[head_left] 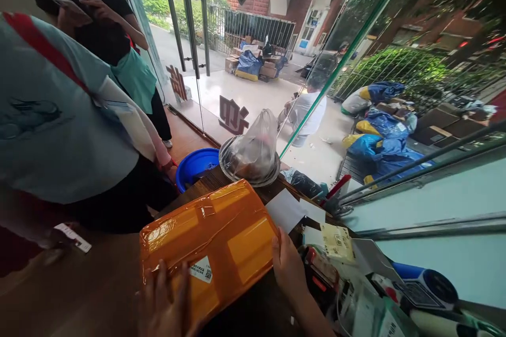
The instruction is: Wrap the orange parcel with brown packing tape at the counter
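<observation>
An orange parcel wrapped in glossy tape (213, 234) lies on the dark wooden counter (253, 310), with a small white label near its front edge. My left hand (166, 303) rests flat on the parcel's near corner, fingers spread. My right hand (288, 263) presses against the parcel's right edge, fingers curled round it. Behind the parcel sits a bowl covered by a clear plastic bag (251, 155).
A person in a light teal shirt (55, 121) stands close at the left, another behind holds a phone. A blue basin (193, 166) sits on the floor. White papers (290, 209), labels and a blue scanner (429, 287) clutter the counter's right side. Glass doors ahead.
</observation>
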### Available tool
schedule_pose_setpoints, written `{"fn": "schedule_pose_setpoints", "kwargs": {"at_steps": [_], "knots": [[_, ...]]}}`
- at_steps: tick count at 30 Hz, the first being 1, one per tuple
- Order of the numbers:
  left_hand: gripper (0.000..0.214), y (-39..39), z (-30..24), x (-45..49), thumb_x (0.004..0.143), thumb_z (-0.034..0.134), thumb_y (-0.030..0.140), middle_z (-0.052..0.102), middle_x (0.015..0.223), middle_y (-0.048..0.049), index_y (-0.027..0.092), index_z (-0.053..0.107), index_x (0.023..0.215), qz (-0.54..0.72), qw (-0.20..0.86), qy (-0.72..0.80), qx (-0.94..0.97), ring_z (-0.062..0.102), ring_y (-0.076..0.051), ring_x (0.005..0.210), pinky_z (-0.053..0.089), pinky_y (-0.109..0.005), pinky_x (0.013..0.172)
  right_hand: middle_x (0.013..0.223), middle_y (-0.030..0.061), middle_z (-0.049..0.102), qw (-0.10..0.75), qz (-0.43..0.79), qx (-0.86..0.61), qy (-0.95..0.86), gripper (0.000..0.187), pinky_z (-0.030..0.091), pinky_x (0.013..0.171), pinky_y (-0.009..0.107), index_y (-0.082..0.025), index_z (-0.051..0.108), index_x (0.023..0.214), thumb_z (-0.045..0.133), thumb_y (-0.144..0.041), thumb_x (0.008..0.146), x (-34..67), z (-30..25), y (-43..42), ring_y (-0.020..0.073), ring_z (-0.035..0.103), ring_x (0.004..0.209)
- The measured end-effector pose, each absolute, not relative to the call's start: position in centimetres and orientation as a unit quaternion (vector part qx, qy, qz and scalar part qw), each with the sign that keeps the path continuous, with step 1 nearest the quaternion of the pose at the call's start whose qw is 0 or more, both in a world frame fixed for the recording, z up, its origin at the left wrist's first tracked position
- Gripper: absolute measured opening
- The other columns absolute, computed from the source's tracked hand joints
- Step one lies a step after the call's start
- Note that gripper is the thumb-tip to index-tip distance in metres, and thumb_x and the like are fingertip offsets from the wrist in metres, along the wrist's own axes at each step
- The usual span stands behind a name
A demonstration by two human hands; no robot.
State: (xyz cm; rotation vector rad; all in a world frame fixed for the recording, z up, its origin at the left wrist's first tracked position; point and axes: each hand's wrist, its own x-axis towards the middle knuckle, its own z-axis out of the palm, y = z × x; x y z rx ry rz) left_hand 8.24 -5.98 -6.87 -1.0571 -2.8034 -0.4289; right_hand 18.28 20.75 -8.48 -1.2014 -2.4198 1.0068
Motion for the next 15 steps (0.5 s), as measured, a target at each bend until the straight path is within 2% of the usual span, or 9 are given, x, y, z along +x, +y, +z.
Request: {"fn": "schedule_pose_setpoints", "kwargs": {"at_steps": [2,5,7,9,10,12,14,15], "knots": [[0.089,-4.7,-7.3,8.2,0.076,0.057,0.064,0.02,0.158,-0.0104,0.036,0.017,0.151,-0.098,0.092,-0.885,-0.446,0.014,-0.044,0.142,0.023,-0.067,0.107,0.133,0.0184,0.056,0.127,0.326,-0.401,-0.846,0.063,0.052,0.09,0.045,-0.013,0.044,0.138,0.03,-0.056,0.094,18.4,-8.9,20.5,0.0338,0.054,0.122],[0.079,-3.7,-7.4,7.4,0.075,0.056,0.068,0.043,0.147,-0.01,0.037,0.036,0.145,-0.058,0.147,-0.837,-0.524,0.029,-0.038,0.139,0.026,-0.055,0.11,0.136,0.0173,0.053,0.201,0.326,-0.358,-0.851,0.059,0.049,0.097,0.047,-0.014,0.037,0.143,0.026,-0.049,0.097,18.8,-9.8,20.2,0.0313,0.049,0.128],[0.066,-4.3,-7.1,6.3,0.08,0.055,0.063,0.051,0.141,-0.0049,0.043,0.04,0.141,-0.072,0.154,-0.827,-0.536,0.04,-0.032,0.133,0.037,-0.044,0.106,0.135,0.0164,0.055,0.231,0.335,-0.339,-0.848,0.055,0.048,0.099,0.046,-0.015,0.039,0.142,0.024,-0.045,0.098,19.1,-10.3,20.3,0.0294,0.05,0.128],[0.053,-5.7,-6.5,4.7,0.087,0.054,0.05,0.052,0.14,0.0018,0.049,0.04,0.139,-0.097,0.133,-0.842,-0.514,0.048,-0.023,0.128,0.042,-0.035,0.103,0.134,0.0157,0.056,0.229,0.343,-0.328,-0.85,0.054,0.049,0.098,0.044,-0.016,0.043,0.14,0.025,-0.045,0.098,19.3,-10.4,20.6,0.0286,0.051,0.127],[0.053,-6.4,-6.1,3.6,0.09,0.052,0.042,0.048,0.144,0.0017,0.048,0.038,0.14,-0.105,0.126,-0.857,-0.488,0.047,-0.022,0.129,0.042,-0.036,0.104,0.133,0.0153,0.057,0.221,0.348,-0.323,-0.852,0.054,0.05,0.096,0.043,-0.017,0.045,0.139,0.026,-0.046,0.098,19.4,-10.2,20.8,0.0283,0.053,0.125],[0.06,-7.3,-5.5,1.4,0.09,0.051,0.039,0.03,0.155,-0.0058,0.037,0.031,0.147,-0.107,0.129,-0.901,-0.399,0.034,-0.031,0.138,0.034,-0.052,0.109,0.129,0.0145,0.059,0.204,0.354,-0.32,-0.855,0.054,0.053,0.092,0.04,-0.018,0.046,0.138,0.028,-0.049,0.097,19.2,-9.8,21.1,0.0278,0.056,0.121],[0.075,-6.9,-5.2,-1.0,0.086,0.049,0.051,0.018,0.158,-0.017,0.019,0.025,0.15,-0.108,0.12,-0.935,-0.316,0.016,-0.041,0.143,0.025,-0.067,0.107,0.125,0.0144,0.062,0.202,0.349,-0.333,-0.852,0.055,0.054,0.088,0.041,-0.02,0.045,0.139,0.029,-0.051,0.096,18.8,-9.3,20.8,0.0283,0.06,0.116],[0.082,-6.4,-5.2,-2.2,0.085,0.047,0.056,0.019,0.157,-0.0198,0.012,0.025,0.15,-0.117,0.091,-0.944,-0.295,0.014,-0.042,0.143,0.024,-0.068,0.107,0.123,0.0146,0.062,0.207,0.341,-0.348,-0.849,0.056,0.054,0.088,0.042,-0.02,0.045,0.139,0.029,-0.052,0.096,18.5,-9.3,20.4,0.029,0.06,0.115]]}}
